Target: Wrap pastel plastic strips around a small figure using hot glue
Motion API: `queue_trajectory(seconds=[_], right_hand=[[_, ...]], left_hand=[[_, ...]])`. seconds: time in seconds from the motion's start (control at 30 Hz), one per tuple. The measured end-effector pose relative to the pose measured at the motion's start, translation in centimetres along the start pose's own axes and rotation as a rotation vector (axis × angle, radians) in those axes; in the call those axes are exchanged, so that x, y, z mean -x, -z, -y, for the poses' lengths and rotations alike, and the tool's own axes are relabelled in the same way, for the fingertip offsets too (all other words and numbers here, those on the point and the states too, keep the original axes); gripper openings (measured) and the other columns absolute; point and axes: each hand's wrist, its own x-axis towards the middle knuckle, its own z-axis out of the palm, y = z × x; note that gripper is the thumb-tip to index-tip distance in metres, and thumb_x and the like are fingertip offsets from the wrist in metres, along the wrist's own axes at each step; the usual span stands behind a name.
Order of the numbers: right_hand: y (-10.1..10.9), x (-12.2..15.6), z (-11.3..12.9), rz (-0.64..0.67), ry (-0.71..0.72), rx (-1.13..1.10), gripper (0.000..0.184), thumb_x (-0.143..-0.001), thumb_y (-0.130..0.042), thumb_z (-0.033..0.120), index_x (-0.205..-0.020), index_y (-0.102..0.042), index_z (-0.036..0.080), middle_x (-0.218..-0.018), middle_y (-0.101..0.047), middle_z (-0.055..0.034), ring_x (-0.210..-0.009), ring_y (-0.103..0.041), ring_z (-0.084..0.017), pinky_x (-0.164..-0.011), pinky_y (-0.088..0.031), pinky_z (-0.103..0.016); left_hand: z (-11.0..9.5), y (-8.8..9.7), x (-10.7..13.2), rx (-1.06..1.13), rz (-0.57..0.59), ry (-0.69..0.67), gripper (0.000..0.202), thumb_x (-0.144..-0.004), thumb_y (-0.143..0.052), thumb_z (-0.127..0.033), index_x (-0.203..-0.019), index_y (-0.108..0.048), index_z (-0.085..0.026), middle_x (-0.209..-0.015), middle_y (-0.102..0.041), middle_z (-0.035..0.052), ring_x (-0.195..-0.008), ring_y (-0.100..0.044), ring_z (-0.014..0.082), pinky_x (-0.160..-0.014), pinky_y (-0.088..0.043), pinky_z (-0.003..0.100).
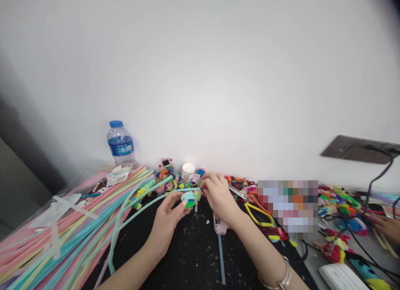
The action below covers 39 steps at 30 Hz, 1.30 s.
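Pinching mint stem [175, 191], left hand [167, 219] and right hand [219, 196], horizontal, tail leftward

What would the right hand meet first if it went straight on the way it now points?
The right hand points left and away, beside the green coil in the left hand. Straight on, it likely meets the colourful figures before the white cup; depth unclear.

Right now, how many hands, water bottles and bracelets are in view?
Hands: 3 (left hand holding a teal coil; right hand pinching a teal stem; co-worker's hand at the right edge)
Water bottle: 1
Bracelet: 1
Total: 5
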Motion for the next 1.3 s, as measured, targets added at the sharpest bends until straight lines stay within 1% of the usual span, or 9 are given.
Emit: queue_trajectory(seconds=[0.2,0.37,0.57,0.63,0.73,0.83,1.07,1.17,1.3], right_hand=[[1.8,4.4,-1.1,-0.002,-0.072,-0.056,0.019,-0.084,-0.043,0.002,-0.087,-0.054,0.018,-0.108,-0.053,-0.0064,-0.099,-0.042,-0.023,-0.085,-0.036,-0.036],[1.5,7.2,-2.8,-0.114,-0.179,-0.046,0.017,-0.085,-0.043,0.005,-0.087,-0.052,0.018,-0.103,-0.053,-0.0071,-0.095,-0.043,-0.024,-0.085,-0.036,-0.041],[1.3,9.2,-4.1,-0.242,-0.268,-0.025,0.017,-0.086,-0.040,0.010,-0.096,-0.051,0.019,-0.103,-0.053,-0.0089,-0.098,-0.045,-0.026,-0.086,-0.038,-0.043],[1.4,9.8,-3.7,-0.216,-0.270,-0.054,0.022,-0.084,-0.043,0.011,-0.104,-0.049,0.019,-0.103,-0.053,-0.0088,-0.099,-0.046,-0.025,-0.087,-0.038,-0.043],[1.7,10.4,-2.6,-0.054,-0.282,-0.108,0.023,-0.081,-0.046,0.012,-0.102,-0.050,0.020,-0.099,-0.055,-0.0067,-0.096,-0.048,-0.024,-0.083,-0.040,-0.040],[1.6,10.7,-1.5,0.047,-0.298,-0.098,0.034,-0.076,-0.048,0.012,-0.109,-0.049,0.021,-0.108,-0.053,-0.0078,-0.102,-0.047,-0.026,-0.086,-0.038,-0.042],[0.6,10.7,-1.2,0.088,-0.378,-0.037,0.052,-0.070,-0.050,0.013,-0.121,-0.047,0.020,-0.117,-0.049,-0.0104,-0.109,-0.046,-0.027,-0.088,-0.038,-0.043],[0.5,10.9,-1.6,0.107,-0.393,-0.026,0.053,-0.069,-0.051,0.015,-0.122,-0.046,0.019,-0.111,-0.054,-0.0102,-0.105,-0.049,-0.028,-0.085,-0.039,-0.043],[0.6,10.9,-1.8,0.126,-0.394,-0.042,0.048,-0.069,-0.051,0.015,-0.117,-0.050,0.020,-0.104,-0.059,-0.0090,-0.099,-0.052,-0.028,-0.082,-0.040,-0.043]], left_hand=[[-0.2,-0.2,0.3,0.053,0.091,0.035,0.018,-0.075,-0.065,-0.026,-0.092,-0.060,-0.020,-0.117,-0.056,0.0043,-0.091,-0.059,0.0173,-0.078,-0.051,0.031],[-0.3,-0.2,0.2,0.088,0.048,0.065,0.023,-0.073,-0.068,-0.026,-0.094,-0.060,-0.020,-0.095,-0.062,0.0013,-0.078,-0.063,0.0143,-0.076,-0.052,0.030],[-0.4,-0.2,0.3,0.019,0.039,0.081,0.023,-0.072,-0.068,-0.027,-0.092,-0.060,-0.019,-0.092,-0.061,0.0001,-0.075,-0.063,0.0141,-0.075,-0.053,0.029],[-0.4,-0.2,0.3,-0.006,0.023,0.074,0.025,-0.071,-0.069,-0.028,-0.092,-0.060,-0.018,-0.091,-0.061,0.0001,-0.076,-0.063,0.0142,-0.076,-0.053,0.030],[-0.3,-0.2,0.2,-0.030,-0.007,0.052,0.027,-0.071,-0.069,-0.030,-0.093,-0.059,-0.018,-0.092,-0.061,0.0009,-0.080,-0.063,0.0160,-0.079,-0.053,0.033],[-0.1,0.0,0.1,-0.051,-0.030,0.034,0.028,-0.071,-0.068,-0.032,-0.094,-0.059,-0.018,-0.094,-0.062,0.0019,-0.084,-0.063,0.0179,-0.082,-0.052,0.035],[0.0,0.2,-0.3,-0.012,-0.171,-0.087,0.026,-0.070,-0.069,-0.031,-0.090,-0.059,-0.019,-0.097,-0.060,0.0020,-0.090,-0.062,0.0200,-0.086,-0.052,0.038],[-0.1,0.3,-0.5,-0.012,-0.219,-0.124,0.024,-0.071,-0.068,-0.031,-0.089,-0.058,-0.020,-0.104,-0.057,0.0021,-0.098,-0.059,0.0215,-0.088,-0.051,0.039],[-0.6,0.6,-0.8,-0.026,-0.217,-0.143,0.023,-0.072,-0.066,-0.032,-0.091,-0.058,-0.022,-0.107,-0.055,0.0009,-0.098,-0.059,0.0203,-0.091,-0.049,0.039]])
